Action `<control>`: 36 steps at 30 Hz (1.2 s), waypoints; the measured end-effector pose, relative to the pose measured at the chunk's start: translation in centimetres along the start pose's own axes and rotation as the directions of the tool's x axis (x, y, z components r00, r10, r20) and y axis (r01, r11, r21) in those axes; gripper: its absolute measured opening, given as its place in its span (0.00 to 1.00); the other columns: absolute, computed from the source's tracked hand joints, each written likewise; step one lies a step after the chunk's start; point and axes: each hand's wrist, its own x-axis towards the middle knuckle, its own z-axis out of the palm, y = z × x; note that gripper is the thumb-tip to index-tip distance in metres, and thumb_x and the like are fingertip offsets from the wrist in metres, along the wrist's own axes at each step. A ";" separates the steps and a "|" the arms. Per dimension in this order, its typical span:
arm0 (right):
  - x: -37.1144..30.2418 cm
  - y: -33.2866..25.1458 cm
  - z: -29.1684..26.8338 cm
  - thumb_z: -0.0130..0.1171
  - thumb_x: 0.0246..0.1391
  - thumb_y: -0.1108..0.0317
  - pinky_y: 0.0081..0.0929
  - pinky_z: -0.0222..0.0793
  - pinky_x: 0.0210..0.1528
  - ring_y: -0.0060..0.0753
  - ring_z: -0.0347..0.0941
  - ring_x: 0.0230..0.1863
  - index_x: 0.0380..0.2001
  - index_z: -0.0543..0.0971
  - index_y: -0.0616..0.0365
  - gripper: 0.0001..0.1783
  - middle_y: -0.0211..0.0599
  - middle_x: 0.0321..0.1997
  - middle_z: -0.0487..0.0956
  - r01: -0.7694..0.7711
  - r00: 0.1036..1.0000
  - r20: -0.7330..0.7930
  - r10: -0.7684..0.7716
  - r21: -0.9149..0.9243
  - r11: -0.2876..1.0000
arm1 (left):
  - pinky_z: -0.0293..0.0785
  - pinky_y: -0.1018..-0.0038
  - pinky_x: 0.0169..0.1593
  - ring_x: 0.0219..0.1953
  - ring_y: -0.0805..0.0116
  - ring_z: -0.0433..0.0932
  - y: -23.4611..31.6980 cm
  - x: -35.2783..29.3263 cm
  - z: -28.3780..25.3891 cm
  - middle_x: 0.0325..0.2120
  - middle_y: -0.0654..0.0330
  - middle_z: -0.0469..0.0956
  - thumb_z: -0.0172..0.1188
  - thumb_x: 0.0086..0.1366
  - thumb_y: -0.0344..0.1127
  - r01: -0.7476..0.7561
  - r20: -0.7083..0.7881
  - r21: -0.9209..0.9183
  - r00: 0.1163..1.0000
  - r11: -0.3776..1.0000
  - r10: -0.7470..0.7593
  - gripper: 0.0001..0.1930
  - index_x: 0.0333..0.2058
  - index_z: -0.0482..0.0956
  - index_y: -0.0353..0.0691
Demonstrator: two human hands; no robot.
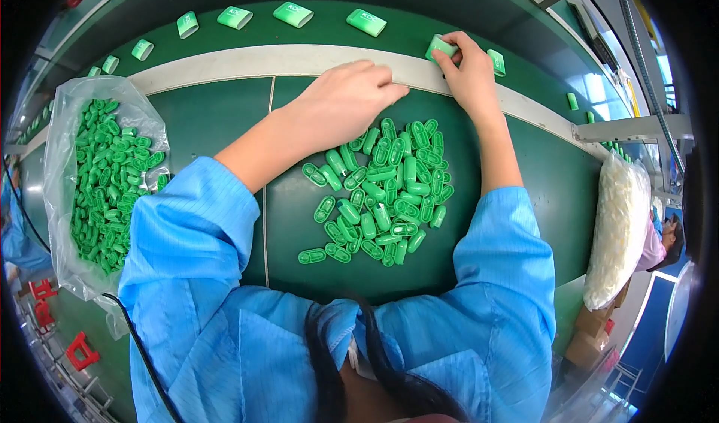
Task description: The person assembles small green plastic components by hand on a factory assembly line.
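Observation:
At the far right of the bench, my right hand [473, 78] pinches a green-and-white oval casing [440, 47] between thumb and fingers over the conveyor. My left hand [346, 99] is closed, fingers curled, beside the pale rail and just above the heap; whatever it may hold is hidden. Below both hands lies a loose pile of small green oval plastic caps [382, 174], some hollow side up, some turned over. Another green-and-white casing [496, 62] rests on the belt right behind my right hand.
Several like casings [293, 14] stand spaced along the green conveyor belt [322, 35], behind a white rail [225, 63]. At left sits a clear bag [64, 198] full of green caps. A bulky bag of whitish pieces [618, 228] leans at right, below a metal bracket [636, 128].

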 end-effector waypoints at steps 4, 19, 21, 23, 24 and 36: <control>-0.9 -1.4 -0.2 0.59 0.44 0.72 0.27 0.68 0.32 0.33 0.72 0.26 0.42 0.72 0.60 0.19 0.41 0.32 0.76 -0.091 0.994 -0.055 0.096 0.085 0.992 | 0.72 0.69 0.35 0.30 0.60 0.75 -0.9 1.8 0.9 0.29 0.53 0.74 0.54 0.50 0.28 0.225 -0.081 -0.168 0.967 0.960 -0.241 0.15 0.40 0.76 0.39; -1.9 -3.4 1.1 0.57 0.49 0.75 0.18 0.71 0.38 0.22 0.73 0.32 0.41 0.71 0.65 0.15 0.36 0.34 0.76 -0.383 0.924 0.350 0.156 0.821 0.424 | 0.75 0.79 0.38 0.33 0.72 0.78 -3.7 2.0 2.2 0.30 0.55 0.79 0.59 0.54 0.28 0.340 0.079 -0.859 0.827 0.383 -0.557 0.17 0.45 0.74 0.38; -1.9 -3.4 1.0 0.57 0.49 0.75 0.18 0.71 0.38 0.22 0.73 0.32 0.41 0.71 0.65 0.15 0.36 0.34 0.76 -0.372 0.928 0.346 0.141 0.827 0.422 | 0.75 0.79 0.38 0.33 0.73 0.78 -4.1 1.9 2.5 0.30 0.55 0.79 0.60 0.53 0.30 0.334 0.061 -0.856 0.824 0.395 -0.564 0.17 0.44 0.75 0.37; -2.0 -3.4 1.0 0.57 0.49 0.75 0.18 0.71 0.38 0.22 0.73 0.32 0.41 0.71 0.65 0.15 0.36 0.35 0.77 -0.361 0.932 0.341 0.123 0.833 0.420 | 0.75 0.79 0.38 0.32 0.73 0.78 -4.2 1.9 2.5 0.29 0.55 0.79 0.62 0.52 0.31 0.337 0.105 -0.886 0.815 0.318 -0.570 0.18 0.43 0.75 0.35; -2.0 -3.4 0.9 0.57 0.48 0.75 0.18 0.71 0.38 0.22 0.73 0.32 0.41 0.71 0.65 0.15 0.36 0.35 0.77 -0.364 0.931 0.341 0.131 0.835 0.413 | 0.75 0.79 0.38 0.32 0.73 0.78 -4.2 2.0 2.1 0.30 0.55 0.79 0.62 0.52 0.32 0.376 0.162 -0.878 0.817 0.298 -0.553 0.18 0.43 0.75 0.34; -2.3 -3.7 0.9 0.58 0.47 0.77 0.17 0.71 0.38 0.21 0.73 0.32 0.41 0.73 0.65 0.15 0.36 0.33 0.77 -0.330 0.944 0.297 0.145 0.814 0.479 | 0.74 0.78 0.38 0.33 0.71 0.79 -2.3 1.8 1.0 0.31 0.50 0.79 0.61 0.53 0.33 0.382 -0.022 -0.664 0.850 0.643 -0.527 0.16 0.40 0.76 0.33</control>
